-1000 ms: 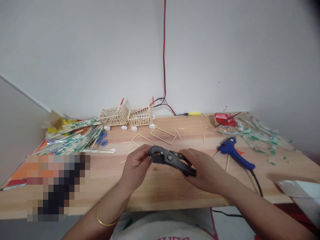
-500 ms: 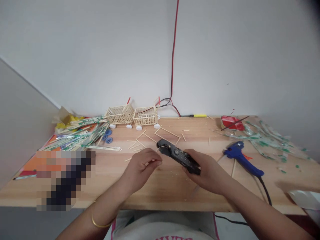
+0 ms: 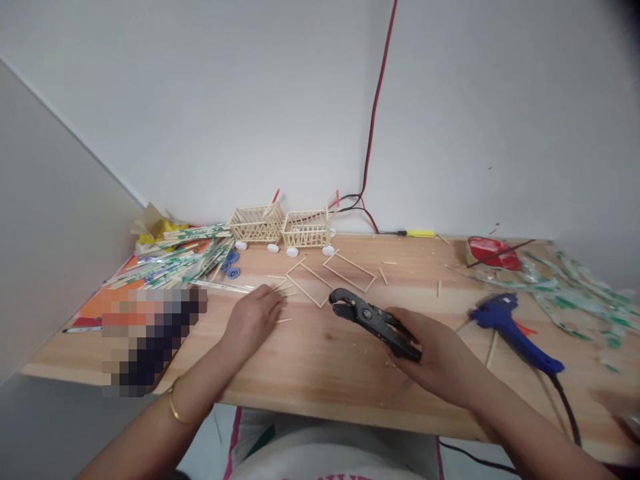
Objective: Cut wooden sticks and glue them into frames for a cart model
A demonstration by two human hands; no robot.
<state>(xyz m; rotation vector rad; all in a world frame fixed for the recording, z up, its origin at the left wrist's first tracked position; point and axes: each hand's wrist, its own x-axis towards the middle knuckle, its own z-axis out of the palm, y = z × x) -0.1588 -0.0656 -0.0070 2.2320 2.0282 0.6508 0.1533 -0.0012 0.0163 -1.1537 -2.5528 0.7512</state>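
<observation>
My right hand is wrapped round the handles of black pliers. Their jaws point up and left over the table, with a small gap between them and nothing visible in it. My left hand rests low over the table among short cut wooden sticks; its fingers are curled together, and whatever they hold is hidden. Just beyond the pliers lie two thin stick frames: one rectangular frame and, to its left, another frame partly open.
Two small stick carts, a left cart and a right cart, stand by the wall. Wrapped sticks and blue wheels lie left. A blue glue gun, a red-lined container and torn wrappers are right.
My left hand has moved left, away from the plier jaws, down to the loose short sticks. The thin stick seen at the jaws is gone from there. The whole view has shifted slightly.
</observation>
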